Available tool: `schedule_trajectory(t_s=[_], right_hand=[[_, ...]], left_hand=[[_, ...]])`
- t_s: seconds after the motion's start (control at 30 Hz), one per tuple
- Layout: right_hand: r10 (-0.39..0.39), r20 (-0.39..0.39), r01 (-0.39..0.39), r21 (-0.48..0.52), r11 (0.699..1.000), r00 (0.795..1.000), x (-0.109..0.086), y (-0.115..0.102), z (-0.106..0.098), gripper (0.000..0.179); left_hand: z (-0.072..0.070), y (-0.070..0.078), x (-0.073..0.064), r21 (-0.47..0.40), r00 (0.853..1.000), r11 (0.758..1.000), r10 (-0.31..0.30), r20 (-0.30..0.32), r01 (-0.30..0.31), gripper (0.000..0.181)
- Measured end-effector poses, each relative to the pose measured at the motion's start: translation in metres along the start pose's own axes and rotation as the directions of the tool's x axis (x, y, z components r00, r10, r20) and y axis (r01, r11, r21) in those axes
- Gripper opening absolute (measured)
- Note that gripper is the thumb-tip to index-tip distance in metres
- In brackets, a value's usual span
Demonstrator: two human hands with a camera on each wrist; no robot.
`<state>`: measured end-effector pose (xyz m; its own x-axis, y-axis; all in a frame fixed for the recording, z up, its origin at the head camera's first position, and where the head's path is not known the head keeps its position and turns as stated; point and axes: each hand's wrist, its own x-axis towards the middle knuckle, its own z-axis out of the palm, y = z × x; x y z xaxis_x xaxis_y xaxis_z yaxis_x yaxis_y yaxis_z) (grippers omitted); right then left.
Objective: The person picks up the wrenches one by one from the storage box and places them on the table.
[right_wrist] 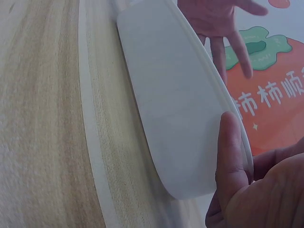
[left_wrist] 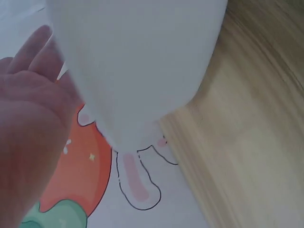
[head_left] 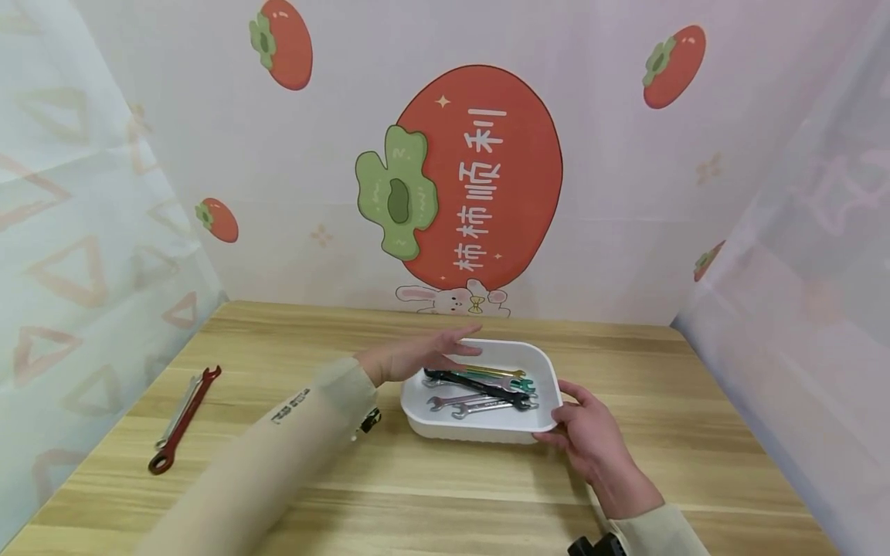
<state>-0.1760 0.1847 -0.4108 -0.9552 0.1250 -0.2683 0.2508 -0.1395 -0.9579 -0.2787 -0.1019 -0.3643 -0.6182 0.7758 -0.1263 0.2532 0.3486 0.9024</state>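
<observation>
Head: right fingers [head_left: 577, 392] grip tray [head_left: 473, 433]; persimmon [head_left: 524, 177] reads 柿柿顺利.

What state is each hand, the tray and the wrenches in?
Tray, right side up, partly filled
Right hand, gripping tray's right end
Left hand, extended over tray's left end
Black wrench, in tray, on top
Other tray wrenches, loosely overlapping
Red wrench, flat on table
Silver wrench, flat beside red wrench

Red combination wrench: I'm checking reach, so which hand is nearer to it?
Left. The left hand is at the left end of the white tray, to the right of the red combination wrench; the right hand, farther off, grips the tray's right end.
</observation>
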Motion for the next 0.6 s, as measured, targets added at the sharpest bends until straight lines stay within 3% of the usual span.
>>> schedule_trajectory(t_s=[0.13, 0.33, 0.43, 0.6], right_hand=[[-0.006, -0.002, 0.006, 0.0, 1.0, 1.0, 0.001, 0.001, 0.0, 0.059], [-0.012, -0.002, 0.012, 0.002, 1.0, 1.0, 0.0, 0.001, 0.0, 0.059], [-0.013, 0.0, 0.013, 0.004, 1.0, 1.0, 0.0, 0.001, 0.001, 0.059], [-0.01, -0.003, 0.01, -0.001, 1.0, 1.0, 0.001, 0.001, 0.001, 0.059]], left_hand=[[0.007, -0.004, 0.011, 0.024, 0.997, 0.996, -0.081, 0.004, 0.081, 0.06], [0.014, -0.006, 0.02, 0.104, 0.988, 0.983, -0.152, -0.03, 0.154, 0.07], [0.017, -0.004, 0.02, 0.147, 0.985, 0.974, -0.168, -0.032, 0.171, 0.078], [0.018, -0.008, 0.021, 0.241, 0.993, 0.964, -0.11, -0.03, 0.114, 0.07]])
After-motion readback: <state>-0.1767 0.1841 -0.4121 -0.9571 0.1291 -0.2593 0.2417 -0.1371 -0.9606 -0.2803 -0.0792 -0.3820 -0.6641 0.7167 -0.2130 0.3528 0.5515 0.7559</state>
